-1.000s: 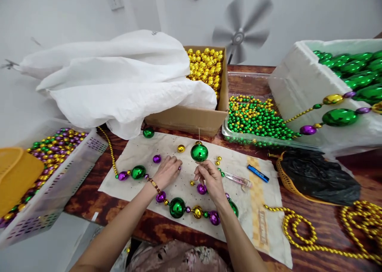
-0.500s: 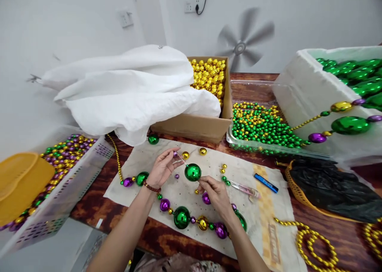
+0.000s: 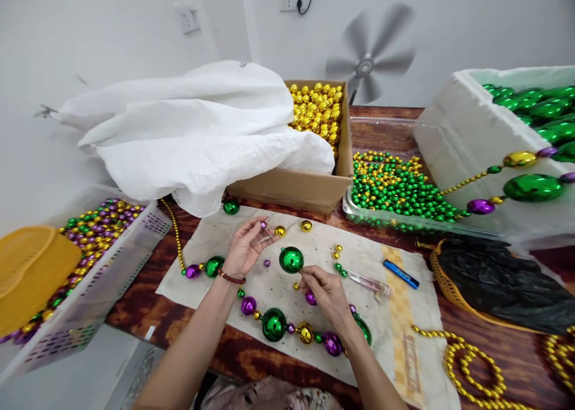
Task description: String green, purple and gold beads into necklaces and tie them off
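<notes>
My left hand [image 3: 246, 245], a dark red beaded bracelet at its wrist, pinches a small purple bead [image 3: 263, 225] between thumb and fingertips. From there a thin pale cord [image 3: 272, 235] slants down to a large shiny green bead [image 3: 291, 259], which hangs above the cloth. Just below that bead, my right hand [image 3: 324, 287] closes thumb and finger on the cord's other side; the exact grip is partly hidden. In front of both hands curves a bead garland [image 3: 274, 324] of green, purple and gold balls. Loose gold beads [image 3: 306, 225] lie beyond the left hand.
A white cloth [image 3: 372, 326] covers part of the wooden table, with scissors [image 3: 368, 283] and a blue cutter [image 3: 401, 274] on it. Behind stand a cardboard box [image 3: 291, 188], a clear bin [image 3: 359, 209] and a foam box [image 3: 453, 122]. A bead crate [image 3: 103, 290] stands left.
The view has shifted slightly. My left hand has drawn in a little toward the fingertips around the purple bead; the green bead hangs in nearly the same place, and my right hand has barely moved.
</notes>
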The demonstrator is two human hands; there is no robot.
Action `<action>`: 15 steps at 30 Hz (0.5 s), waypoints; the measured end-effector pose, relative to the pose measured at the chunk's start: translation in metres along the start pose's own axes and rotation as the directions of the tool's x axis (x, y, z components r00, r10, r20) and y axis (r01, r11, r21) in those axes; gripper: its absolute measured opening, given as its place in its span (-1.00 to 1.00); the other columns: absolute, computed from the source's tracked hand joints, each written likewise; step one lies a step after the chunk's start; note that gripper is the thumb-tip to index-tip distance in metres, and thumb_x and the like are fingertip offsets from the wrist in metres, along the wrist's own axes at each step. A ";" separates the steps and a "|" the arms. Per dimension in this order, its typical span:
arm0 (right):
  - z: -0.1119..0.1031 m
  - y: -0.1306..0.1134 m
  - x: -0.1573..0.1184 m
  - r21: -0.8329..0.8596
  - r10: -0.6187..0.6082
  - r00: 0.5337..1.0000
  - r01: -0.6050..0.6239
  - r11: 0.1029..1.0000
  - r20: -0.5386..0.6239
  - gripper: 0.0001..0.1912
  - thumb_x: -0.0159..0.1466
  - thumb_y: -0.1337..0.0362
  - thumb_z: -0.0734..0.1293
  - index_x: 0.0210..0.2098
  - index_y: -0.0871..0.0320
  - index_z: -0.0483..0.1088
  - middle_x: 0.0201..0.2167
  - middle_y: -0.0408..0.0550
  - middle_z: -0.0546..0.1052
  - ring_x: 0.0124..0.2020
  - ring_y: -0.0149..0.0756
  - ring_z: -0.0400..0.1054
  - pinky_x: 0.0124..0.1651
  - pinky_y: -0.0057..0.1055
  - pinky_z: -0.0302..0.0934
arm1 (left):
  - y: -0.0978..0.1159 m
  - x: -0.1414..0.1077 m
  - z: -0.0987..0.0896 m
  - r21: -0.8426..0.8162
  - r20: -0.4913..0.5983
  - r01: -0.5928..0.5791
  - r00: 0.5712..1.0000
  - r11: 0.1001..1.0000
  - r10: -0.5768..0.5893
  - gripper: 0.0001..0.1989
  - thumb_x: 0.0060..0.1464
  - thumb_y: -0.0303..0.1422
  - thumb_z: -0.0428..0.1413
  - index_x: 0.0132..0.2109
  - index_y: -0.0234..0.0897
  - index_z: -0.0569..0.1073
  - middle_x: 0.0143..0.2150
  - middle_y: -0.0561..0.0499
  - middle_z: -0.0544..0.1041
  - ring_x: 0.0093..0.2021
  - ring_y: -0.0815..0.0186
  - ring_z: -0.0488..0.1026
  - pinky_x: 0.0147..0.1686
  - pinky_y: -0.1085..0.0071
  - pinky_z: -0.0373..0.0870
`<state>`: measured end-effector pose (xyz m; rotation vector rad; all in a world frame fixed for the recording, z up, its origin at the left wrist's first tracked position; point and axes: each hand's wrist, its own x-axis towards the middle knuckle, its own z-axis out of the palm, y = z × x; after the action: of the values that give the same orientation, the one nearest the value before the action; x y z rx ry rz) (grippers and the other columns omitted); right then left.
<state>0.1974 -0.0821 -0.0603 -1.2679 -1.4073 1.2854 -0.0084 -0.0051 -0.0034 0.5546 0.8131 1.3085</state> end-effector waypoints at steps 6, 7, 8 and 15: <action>0.002 0.002 0.008 -0.011 0.067 0.998 -0.067 0.998 -0.011 -0.76 0.31 0.17 0.22 -0.29 0.15 0.47 -0.46 -0.09 0.58 -0.54 -0.34 0.44 -0.44 -0.47 0.29 | -0.010 -0.008 0.008 0.212 -0.022 -0.002 1.000 0.977 0.007 -0.71 -0.06 -0.30 0.36 -0.17 -0.30 0.59 -0.23 -0.04 0.62 -0.19 0.27 0.57 -0.06 0.29 0.46; 0.002 0.002 0.010 -0.020 0.091 0.996 -0.092 0.996 -0.012 -0.78 0.30 0.19 0.22 -0.31 0.15 0.46 -0.45 -0.10 0.59 -0.55 -0.35 0.44 -0.47 -0.48 0.27 | -0.014 -0.009 0.009 0.246 -0.025 0.002 1.000 0.969 0.004 -0.73 -0.05 -0.28 0.36 -0.21 -0.32 0.60 -0.21 -0.08 0.63 -0.17 0.26 0.56 -0.06 0.30 0.45; 0.001 0.002 0.012 -0.035 0.115 0.993 -0.115 0.993 -0.011 -0.79 0.28 0.21 0.22 -0.33 0.15 0.45 -0.43 -0.10 0.59 -0.57 -0.36 0.43 -0.48 -0.49 0.25 | -0.017 -0.010 0.010 0.281 -0.033 -0.005 0.999 0.960 0.015 -0.74 -0.04 -0.25 0.35 -0.25 -0.34 0.61 -0.21 -0.10 0.63 -0.18 0.26 0.55 -0.07 0.32 0.44; -0.017 0.000 0.015 -0.363 0.116 0.993 -0.111 0.925 -0.009 -0.77 0.25 0.31 0.23 -0.31 0.08 0.54 -0.60 -0.16 0.53 -0.54 -0.28 0.45 -0.40 -0.44 0.22 | -0.015 -0.016 0.021 0.510 0.011 -0.203 0.973 0.836 0.229 -0.81 0.02 -0.25 0.30 -0.29 -0.31 0.65 -0.35 -0.03 0.58 -0.35 0.35 0.44 -0.33 0.46 0.37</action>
<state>0.2117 -0.0647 -0.0592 -1.6097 -1.6546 1.1410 0.0162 -0.0222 0.0012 1.0645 1.1780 1.3137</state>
